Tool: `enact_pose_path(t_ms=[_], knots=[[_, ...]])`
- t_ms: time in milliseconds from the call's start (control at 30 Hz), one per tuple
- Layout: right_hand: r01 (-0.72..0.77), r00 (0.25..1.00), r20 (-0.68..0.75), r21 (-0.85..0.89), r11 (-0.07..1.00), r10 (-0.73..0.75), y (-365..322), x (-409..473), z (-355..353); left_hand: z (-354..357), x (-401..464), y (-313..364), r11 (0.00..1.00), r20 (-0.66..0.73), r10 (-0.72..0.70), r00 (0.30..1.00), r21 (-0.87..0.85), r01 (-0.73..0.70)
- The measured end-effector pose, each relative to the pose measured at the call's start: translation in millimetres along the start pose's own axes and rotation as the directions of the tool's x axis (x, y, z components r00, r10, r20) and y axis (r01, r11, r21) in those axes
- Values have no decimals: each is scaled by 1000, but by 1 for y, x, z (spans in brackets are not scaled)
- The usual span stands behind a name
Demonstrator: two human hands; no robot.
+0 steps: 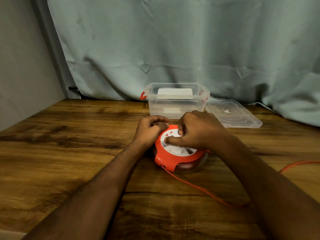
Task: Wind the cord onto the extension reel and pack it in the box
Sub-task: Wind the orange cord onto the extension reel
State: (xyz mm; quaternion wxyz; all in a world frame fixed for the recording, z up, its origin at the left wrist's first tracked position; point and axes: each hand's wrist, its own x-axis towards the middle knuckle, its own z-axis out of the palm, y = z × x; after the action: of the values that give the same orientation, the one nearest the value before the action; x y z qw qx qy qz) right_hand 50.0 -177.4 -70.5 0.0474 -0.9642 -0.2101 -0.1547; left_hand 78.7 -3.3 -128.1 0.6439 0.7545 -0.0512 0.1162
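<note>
Orange reel (174, 157), white hub, flat on table; left grip (149, 129) clasps its rim, right grip (197, 131) pinches hub.

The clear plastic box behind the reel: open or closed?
Open. The box has no lid on top; its clear lid lies flat on the table to its right.

1. Two bare forearms enter from the lower edge, with no sleeve on either up to the frame's edge.
2. The left hand (150, 129) carries no ring, watch or glove.
3. The right hand (196, 131) is likewise ungloved, its wrist without band or bracelet.
</note>
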Motion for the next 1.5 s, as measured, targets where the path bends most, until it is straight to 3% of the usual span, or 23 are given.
enact_pose_path(t_ms=[167, 567, 700, 833, 933, 1133, 1267, 1500], knots=[[-85, 996, -18, -83, 993, 84, -5, -1, 0, 0, 0, 0, 1000, 14, -17, 1000, -15, 17], [-190, 982, -17, -87, 978, 189, -16, -4, -1, 1, 0, 0, 1000, 9, -6, 1000, -29, 6], [-31, 999, 40, 9, 999, 31, -8, -3, -10, 0, -1, 0, 1000, 14, -2, 1000, -23, 2], [75, 963, 236, 223, 972, -129, 1, -6, -22, 0, -1, 0, 1000, 21, -3, 1000, -20, 3], [116, 947, 270, 213, 970, -173, 1, -7, -21, 0, 0, -2, 1000, 17, 1, 1000, -18, 0], [92, 960, 248, 154, 984, -128, 5, -3, -13, 0, 1, -1, 1000, 4, -10, 1000, -19, 10], [-18, 985, 170, 100, 995, 0, 1, 0, -5, 0, -1, 1, 1000, 10, -6, 1000, -3, 6], [-62, 998, 26, 25, 998, 61, -6, 0, 3, 0, -1, 2, 1000, 5, 6, 1000, -6, -6]])
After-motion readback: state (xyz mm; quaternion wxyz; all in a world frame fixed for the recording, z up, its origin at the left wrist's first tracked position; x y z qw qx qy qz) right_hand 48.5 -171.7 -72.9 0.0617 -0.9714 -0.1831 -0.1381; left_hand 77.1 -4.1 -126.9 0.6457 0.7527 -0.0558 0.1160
